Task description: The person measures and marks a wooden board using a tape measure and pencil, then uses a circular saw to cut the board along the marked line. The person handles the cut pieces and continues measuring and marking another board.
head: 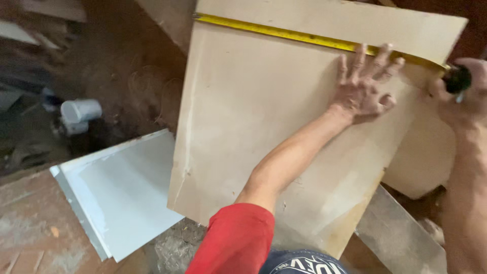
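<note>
Head view: you look down on a pale tan flat wooden board [264, 132].
Left hand [364, 91]: fingers spread flat, gripping nothing, pinning the yellow metal measuring tape [304, 36] so it lies straight across the board's far edge.
Right hand [464, 94]: closed around the black tape case [457, 78], keeping tension, I judge.
Surroundings: dusty brown floor [116, 76], white panel [127, 193], white plastic cup [80, 110].

Dusty brown floor [127, 76] underneath. Large tan board [253, 132] lying at centre, spanning 12 to 6 o'clock. Pale grey panel [127, 198] at 8 o'clock, just beside the board's edge. White plastic cup [81, 110] on its side at 9 o'clock.
</note>
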